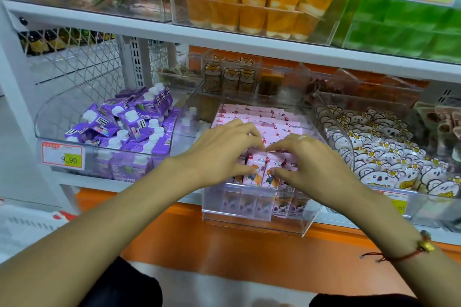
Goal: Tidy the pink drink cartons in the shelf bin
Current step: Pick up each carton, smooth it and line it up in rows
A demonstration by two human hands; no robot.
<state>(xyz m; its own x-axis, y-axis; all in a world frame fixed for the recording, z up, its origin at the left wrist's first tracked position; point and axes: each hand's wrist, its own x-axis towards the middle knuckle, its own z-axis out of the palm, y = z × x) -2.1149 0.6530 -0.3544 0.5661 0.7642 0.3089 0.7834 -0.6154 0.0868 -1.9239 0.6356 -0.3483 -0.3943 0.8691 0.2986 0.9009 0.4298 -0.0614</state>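
Note:
Pink drink cartons (259,172) with cartoon prints fill a clear plastic shelf bin (252,222) in the middle of the lower shelf, in rows running back to the far wall. My left hand (219,154) grips the front-row cartons from the left, thumb on their front faces and fingers curled over their tops. My right hand (309,164) holds the same front row from the right in the same way. The fingertips of both hands nearly meet above the cartons. Both hands hide part of the front rows.
A clear bin of purple cartons with white caps (129,127) stands to the left, and a bin of white bear-print packets (384,154) to the right. Orange jelly cups (252,7) and green packs (404,27) sit on the shelf above. An orange ledge (224,244) runs below.

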